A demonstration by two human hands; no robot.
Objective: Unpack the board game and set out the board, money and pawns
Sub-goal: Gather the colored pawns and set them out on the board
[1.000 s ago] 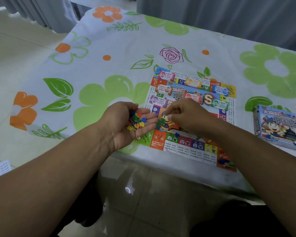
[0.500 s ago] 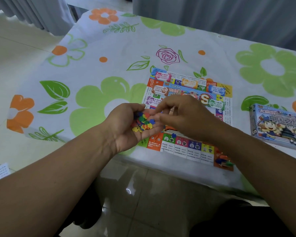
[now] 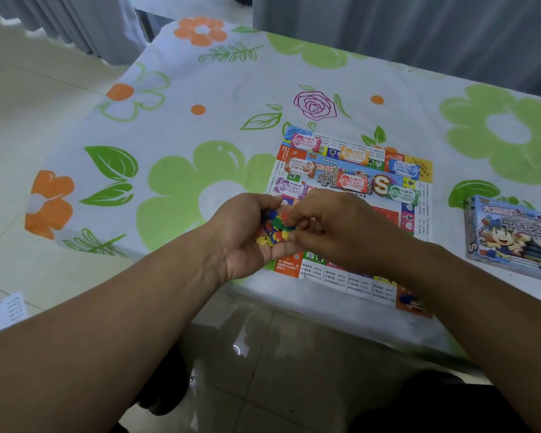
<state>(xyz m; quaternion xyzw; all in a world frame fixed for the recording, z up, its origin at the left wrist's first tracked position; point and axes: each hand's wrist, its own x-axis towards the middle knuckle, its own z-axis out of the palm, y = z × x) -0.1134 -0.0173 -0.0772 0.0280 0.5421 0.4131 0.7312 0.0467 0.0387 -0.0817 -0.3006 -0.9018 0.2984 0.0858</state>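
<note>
pawns are the step in hand: a heap of small coloured pieces sits in the cupped, palm-up left hand at frame centre, over the lower left of the board. right hand dips bunched fingertips into the heap — whether they have pinched a piece i cannot tell. money already lies across the board's upper half. next, i judge, one pawn must be lifted out cleanly — without spilling the rest.

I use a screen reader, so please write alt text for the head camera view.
A person's left hand cups small colourful pieces while the right hand picks at them, over a game board with paper money on it. The game box lies to the right.
</note>
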